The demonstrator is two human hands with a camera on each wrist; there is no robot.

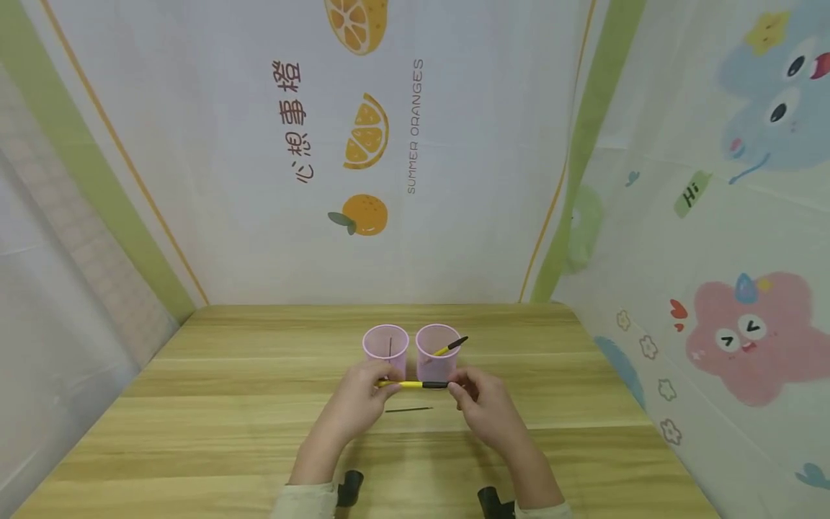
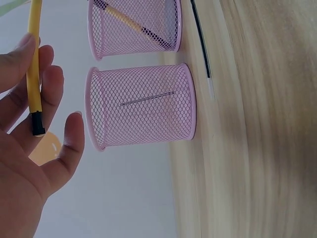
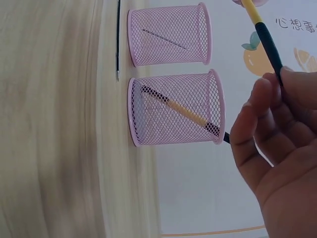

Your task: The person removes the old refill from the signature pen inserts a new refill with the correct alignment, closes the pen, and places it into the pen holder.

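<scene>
My left hand (image 1: pixel 359 396) pinches the yellow barrel end of a yellow-and-black pen (image 1: pixel 413 385). At its other end, the black tip is between the thumb and fingers of my right hand (image 1: pixel 486 409). The pen is level, held above the table before two pink mesh pen holders. The left pen holder (image 2: pixel 141 121) contains a thin dark pen refill (image 2: pixel 148 98). A second yellow-and-black pen (image 3: pixel 185 112) leans inside the right pen holder (image 3: pixel 173 136), its black end over the rim. Another thin refill (image 1: pixel 408 410) lies on the table below the held pen.
The wood-grain table (image 1: pixel 259 425) extends to both sides. A white curtain with orange prints (image 1: pixel 364 215) hangs behind it, and a cartoon-printed curtain (image 1: pixel 746 346) borders the right. Black mounts (image 1: pixel 351 489) show beside both wrists.
</scene>
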